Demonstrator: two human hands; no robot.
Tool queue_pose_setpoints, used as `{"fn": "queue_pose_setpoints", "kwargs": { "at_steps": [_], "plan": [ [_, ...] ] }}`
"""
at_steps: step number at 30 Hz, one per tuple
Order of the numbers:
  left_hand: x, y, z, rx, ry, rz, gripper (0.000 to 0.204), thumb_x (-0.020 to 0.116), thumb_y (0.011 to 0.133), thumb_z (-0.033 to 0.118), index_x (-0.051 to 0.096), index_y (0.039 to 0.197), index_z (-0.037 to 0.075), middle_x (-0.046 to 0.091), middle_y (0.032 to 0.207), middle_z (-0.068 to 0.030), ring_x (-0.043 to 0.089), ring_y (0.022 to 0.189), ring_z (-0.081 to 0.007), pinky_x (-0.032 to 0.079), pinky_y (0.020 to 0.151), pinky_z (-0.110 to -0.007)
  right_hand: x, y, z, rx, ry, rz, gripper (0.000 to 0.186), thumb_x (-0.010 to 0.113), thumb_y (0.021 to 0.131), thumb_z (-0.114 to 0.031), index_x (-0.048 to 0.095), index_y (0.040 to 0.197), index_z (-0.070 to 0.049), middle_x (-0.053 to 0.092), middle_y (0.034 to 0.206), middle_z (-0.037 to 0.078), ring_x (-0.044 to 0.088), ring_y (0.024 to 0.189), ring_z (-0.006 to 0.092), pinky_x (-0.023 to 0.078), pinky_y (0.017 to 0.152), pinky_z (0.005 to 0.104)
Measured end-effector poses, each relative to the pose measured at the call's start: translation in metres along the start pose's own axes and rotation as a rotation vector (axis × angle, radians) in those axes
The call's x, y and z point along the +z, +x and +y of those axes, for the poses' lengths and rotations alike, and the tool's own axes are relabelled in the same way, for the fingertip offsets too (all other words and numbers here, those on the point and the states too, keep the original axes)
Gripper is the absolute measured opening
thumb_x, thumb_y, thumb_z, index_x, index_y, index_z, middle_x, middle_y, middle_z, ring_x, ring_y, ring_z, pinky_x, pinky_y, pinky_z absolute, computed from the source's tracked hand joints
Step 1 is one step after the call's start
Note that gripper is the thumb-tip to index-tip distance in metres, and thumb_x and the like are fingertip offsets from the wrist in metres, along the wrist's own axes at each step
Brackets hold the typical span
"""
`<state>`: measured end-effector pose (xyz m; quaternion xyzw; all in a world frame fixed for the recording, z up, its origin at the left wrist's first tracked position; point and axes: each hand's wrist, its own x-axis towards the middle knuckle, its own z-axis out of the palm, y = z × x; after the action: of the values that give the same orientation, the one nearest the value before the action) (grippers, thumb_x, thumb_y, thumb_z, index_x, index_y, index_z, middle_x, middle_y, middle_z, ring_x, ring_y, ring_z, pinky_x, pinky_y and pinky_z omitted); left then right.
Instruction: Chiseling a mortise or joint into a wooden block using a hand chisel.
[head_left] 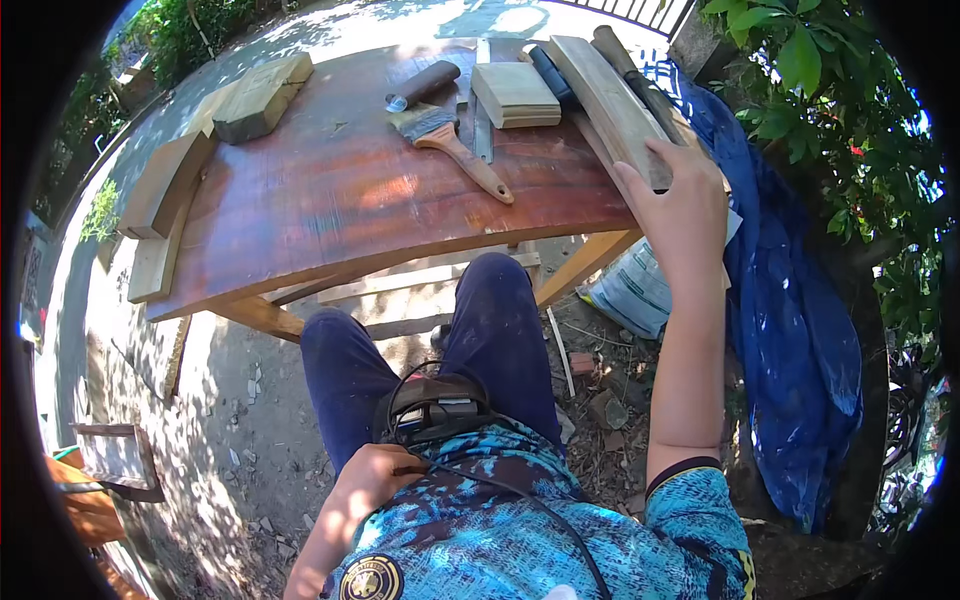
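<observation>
My right hand grips the near end of a long pale wooden plank at the table's right side, thumb and fingers curved around it. My left hand rests at my waist with curled fingers by a black pouch and cable; what it holds, if anything, is hidden. On the reddish wooden table lie a brush with a wooden handle, a short dark cylinder, a metal rule and a stack of square blocks.
Wood blocks and pieces line the table's left. A blue tarp hangs at the right beside leafy plants. A sack and rubble lie under the table. A small wooden frame is at lower left.
</observation>
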<state>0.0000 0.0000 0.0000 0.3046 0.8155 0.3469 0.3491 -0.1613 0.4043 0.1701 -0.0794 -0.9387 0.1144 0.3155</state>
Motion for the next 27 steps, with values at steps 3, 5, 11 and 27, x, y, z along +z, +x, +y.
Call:
{"fn": "queue_pose_setpoints", "kwargs": {
  "at_steps": [3, 5, 11, 27],
  "plan": [
    [-0.001, -0.004, 0.027, -0.197, -0.035, -0.028, 0.051, 0.077, 0.085, 0.016, 0.067, 0.134, 0.007, 0.068, 0.124, -0.0114, 0.070, 0.105, -0.0310, 0.058, 0.091, -0.037, -0.003, 0.005, 0.005, -0.215, -0.129, 0.057, 0.040, 0.082, 0.085, -0.030, 0.076, 0.114, -0.003, 0.073, 0.114, 0.020, 0.068, 0.106, 0.0366, 0.052, 0.098, 0.0422],
    [0.010, -0.020, 0.019, -0.144, 0.229, 0.106, 0.045, 0.078, 0.082, 0.015, 0.070, 0.125, 0.006, 0.070, 0.113, -0.0117, 0.071, 0.102, -0.0326, 0.058, 0.089, -0.039, -0.009, -0.001, -0.002, -0.141, 0.161, -0.019, 0.039, 0.080, 0.087, -0.028, 0.076, 0.113, -0.001, 0.074, 0.114, 0.021, 0.069, 0.107, 0.0378, 0.053, 0.096, 0.0424],
    [0.029, -0.024, 0.018, 0.033, 0.345, 0.345, 0.029, 0.071, 0.087, 0.018, 0.071, 0.112, 0.004, 0.071, 0.105, -0.0115, 0.071, 0.099, -0.0314, 0.059, 0.081, -0.040, -0.040, 0.017, 0.035, -0.025, 0.084, 0.005, 0.037, 0.078, 0.088, -0.027, 0.076, 0.114, -0.001, 0.076, 0.101, 0.021, 0.074, 0.095, 0.0348, 0.057, 0.086, 0.0410],
    [0.006, -0.021, 0.001, 0.096, -0.030, 0.326, 0.021, 0.081, 0.087, 0.026, 0.079, 0.097, 0.007, 0.076, 0.090, -0.0111, 0.074, 0.082, -0.0274, 0.058, 0.068, -0.037, -0.027, 0.029, 0.044, 0.138, -0.049, -0.037, 0.042, 0.078, 0.075, -0.027, 0.079, 0.108, -0.002, 0.077, 0.100, 0.021, 0.076, 0.094, 0.0335, 0.058, 0.086, 0.0403]
  ]
}}
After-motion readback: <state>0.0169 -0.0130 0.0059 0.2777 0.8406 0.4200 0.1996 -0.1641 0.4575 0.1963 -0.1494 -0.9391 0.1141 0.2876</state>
